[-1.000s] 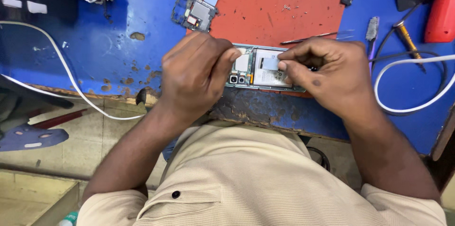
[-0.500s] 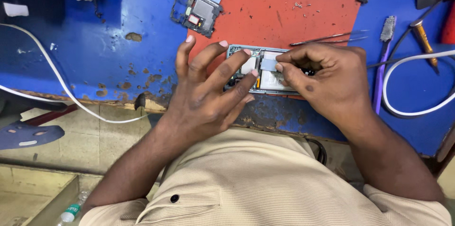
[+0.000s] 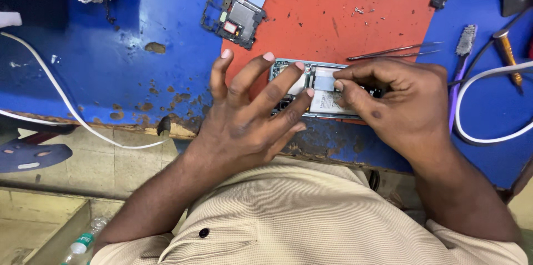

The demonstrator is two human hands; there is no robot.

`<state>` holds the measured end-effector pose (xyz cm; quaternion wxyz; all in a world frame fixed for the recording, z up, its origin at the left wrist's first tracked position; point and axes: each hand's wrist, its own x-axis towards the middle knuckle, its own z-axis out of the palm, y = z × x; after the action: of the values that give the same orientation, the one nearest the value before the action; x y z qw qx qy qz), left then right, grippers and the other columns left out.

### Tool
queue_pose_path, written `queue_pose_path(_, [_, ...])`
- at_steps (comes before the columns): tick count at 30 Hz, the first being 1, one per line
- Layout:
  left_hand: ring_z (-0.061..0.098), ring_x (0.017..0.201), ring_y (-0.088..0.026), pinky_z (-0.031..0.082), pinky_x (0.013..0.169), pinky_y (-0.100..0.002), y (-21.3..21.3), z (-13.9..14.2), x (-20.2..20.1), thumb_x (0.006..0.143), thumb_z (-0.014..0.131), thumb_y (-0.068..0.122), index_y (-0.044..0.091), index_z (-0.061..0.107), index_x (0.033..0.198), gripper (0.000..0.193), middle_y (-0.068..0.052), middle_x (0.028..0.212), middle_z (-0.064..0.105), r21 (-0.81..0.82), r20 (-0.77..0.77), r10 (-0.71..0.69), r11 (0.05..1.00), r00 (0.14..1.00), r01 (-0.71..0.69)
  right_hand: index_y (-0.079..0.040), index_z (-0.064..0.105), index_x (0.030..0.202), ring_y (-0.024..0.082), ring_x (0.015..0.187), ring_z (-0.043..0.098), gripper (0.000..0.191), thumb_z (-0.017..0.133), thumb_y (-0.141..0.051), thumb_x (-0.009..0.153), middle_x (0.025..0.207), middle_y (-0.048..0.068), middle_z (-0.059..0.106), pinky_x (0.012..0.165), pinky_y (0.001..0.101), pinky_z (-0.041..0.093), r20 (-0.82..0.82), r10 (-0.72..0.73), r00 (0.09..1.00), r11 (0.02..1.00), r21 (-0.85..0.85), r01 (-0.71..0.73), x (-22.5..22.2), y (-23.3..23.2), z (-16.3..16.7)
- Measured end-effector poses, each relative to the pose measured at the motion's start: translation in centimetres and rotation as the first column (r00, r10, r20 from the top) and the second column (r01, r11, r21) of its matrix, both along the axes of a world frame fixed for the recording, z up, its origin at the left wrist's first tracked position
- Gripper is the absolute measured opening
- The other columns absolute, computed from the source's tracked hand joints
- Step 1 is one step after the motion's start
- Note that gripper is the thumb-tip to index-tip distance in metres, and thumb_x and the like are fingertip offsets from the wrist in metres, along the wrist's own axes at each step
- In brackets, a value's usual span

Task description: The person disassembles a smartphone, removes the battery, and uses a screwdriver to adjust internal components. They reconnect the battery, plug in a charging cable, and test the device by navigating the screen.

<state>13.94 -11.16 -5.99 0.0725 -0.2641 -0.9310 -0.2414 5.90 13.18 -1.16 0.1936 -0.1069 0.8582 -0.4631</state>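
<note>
We steady the opened phone [image 3: 311, 90] with our spread left hand [image 3: 250, 115]; our right hand [image 3: 397, 104] pinches its grey strip [image 3: 323, 83], likely needing a gentle pull.

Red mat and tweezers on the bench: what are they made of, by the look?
Red mat: likely rubber or silicone; matte, scuffed, lies flat, with tiny screws resting on it. Tweezers: metal, probably steel; thin, grey, with a faint shine. Blue bench top: painted surface, chipped to brown at the front edge; what lies beneath is unclear.
</note>
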Motion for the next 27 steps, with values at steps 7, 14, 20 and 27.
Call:
queue_pose_path(7, [0.027,0.15,-0.033,0.009,0.124,-0.067,-0.4,-0.3,-0.4,0.104,0.081,0.048,0.022,0.067,0.142,0.049,-0.006,0.158,0.044,-0.022,0.021,0.003,1.0,1.0,-0.002,0.003,0.076,0.107,0.01,0.081,0.074,0.015,0.076,-0.001,0.093,0.096,0.01,0.078,0.072,0.0224,0.06,-0.069,0.029,0.997,0.999,0.019,-0.028,-0.6,-0.5,-0.6])
queue_pose_path(14, [0.027,0.15,-0.034,0.01,0.122,-0.069,-0.4,-0.5,-1.2,0.103,0.08,0.05,0.02,0.066,0.141,0.05,-0.008,0.158,0.044,-0.021,0.048,0.011,1.0,0.999,-0.01,0.004,0.076,0.106,0.01,0.08,0.074,0.014,0.076,0.0,0.093,0.094,0.01,0.078,0.071,0.0228,0.06,-0.054,0.011,0.998,1.0,0.024,-0.009,-1.0,-0.8,-0.9])
queue_pose_path(20, [0.026,0.15,-0.035,0.009,0.122,-0.069,-0.4,-0.6,-1.6,0.105,0.077,0.051,0.019,0.066,0.143,0.051,-0.008,0.156,0.045,-0.022,0.058,0.009,1.0,0.998,-0.008,0.004,0.076,0.107,0.009,0.08,0.074,0.015,0.075,0.001,0.092,0.094,0.01,0.079,0.07,0.0227,0.06,-0.048,0.011,0.999,1.0,0.027,-0.01,-1.4,-0.9,-0.9])
queue_pose_path(27, [0.025,0.153,-0.036,0.009,0.122,-0.071,-0.2,-0.6,-1.8,0.104,0.078,0.05,0.016,0.07,0.137,0.048,-0.007,0.151,0.047,-0.005,0.054,0.029,1.0,0.998,-0.029,0.003,0.076,0.108,0.01,0.08,0.074,0.017,0.075,0.001,0.092,0.095,0.01,0.078,0.069,0.0226,0.06,-0.054,0.02,0.998,0.999,0.041,-0.017,-1.4,-1.0,-0.8])
